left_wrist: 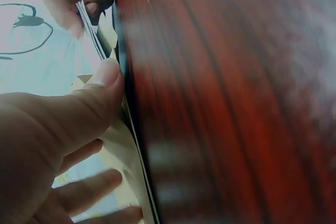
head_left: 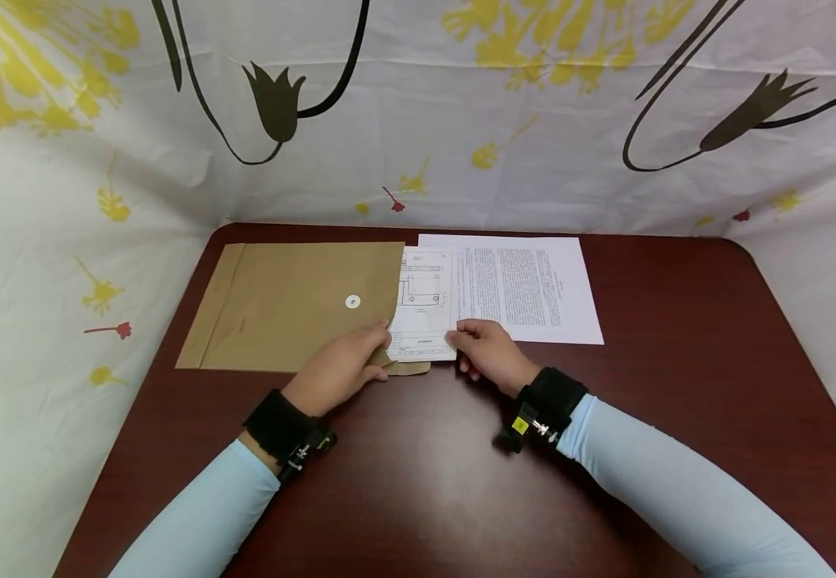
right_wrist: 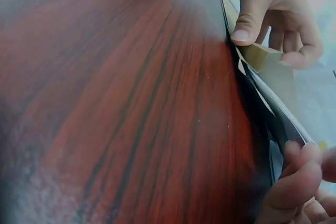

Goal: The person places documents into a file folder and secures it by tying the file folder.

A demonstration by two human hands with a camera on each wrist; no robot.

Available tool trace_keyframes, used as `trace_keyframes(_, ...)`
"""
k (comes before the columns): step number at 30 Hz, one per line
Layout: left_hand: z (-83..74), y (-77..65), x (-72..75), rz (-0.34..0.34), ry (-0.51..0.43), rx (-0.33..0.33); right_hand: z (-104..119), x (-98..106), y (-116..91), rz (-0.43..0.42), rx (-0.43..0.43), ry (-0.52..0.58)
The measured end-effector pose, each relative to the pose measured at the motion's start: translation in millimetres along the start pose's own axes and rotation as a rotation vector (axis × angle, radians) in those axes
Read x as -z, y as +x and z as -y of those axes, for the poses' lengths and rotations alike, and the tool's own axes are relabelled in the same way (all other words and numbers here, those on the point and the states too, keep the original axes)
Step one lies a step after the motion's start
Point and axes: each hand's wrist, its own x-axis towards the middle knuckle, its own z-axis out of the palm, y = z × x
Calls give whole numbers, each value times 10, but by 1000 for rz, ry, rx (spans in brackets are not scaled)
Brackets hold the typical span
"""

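A brown paper envelope [head_left: 295,297] with a white round button lies flat at the back left of the table, its mouth facing right. My left hand [head_left: 342,365] holds the envelope at the near corner of that mouth, thumb at the lower edge and fingers over the top side. A thin stack of papers [head_left: 421,309], the top sheet printed with a line drawing, sticks partly out of the mouth; its left part is hidden inside. At its near right corner, my right hand [head_left: 490,353] pinches the stack between thumb and fingers. The right wrist view shows the stack's edge [right_wrist: 286,111] slightly raised.
Printed text sheets [head_left: 526,289] lie behind and right of the stack, partly under it. The envelope's flap [head_left: 409,368] shows below the stack. Dark red wooden table [head_left: 418,482] extends toward me and right. A patterned white cloth [head_left: 418,112] hangs behind.
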Motion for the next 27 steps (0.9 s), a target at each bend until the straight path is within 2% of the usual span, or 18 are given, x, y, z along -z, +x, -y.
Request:
trace_keyframes(4, -15, -1, -4, -4, 17, -10, 31, 17, -35, -22, 19, -50)
trace_keyframes(11, -33, -8, 5, 0, 5, -37, 10, 106, -75, -41, -13, 31)
trace_keyframes(17, -36, -14, -1, -5, -25, -58, -29, -30, -12, -16, 22, 41)
trace_keyframes(21, -42, -10, 7, 7, -35, -40, 33, -130, 23, -38, 50, -41)
trace_keyframes(27, -37, -8, 21, 6, -33, -38, 114, -208, 38, -76, 104, -276)
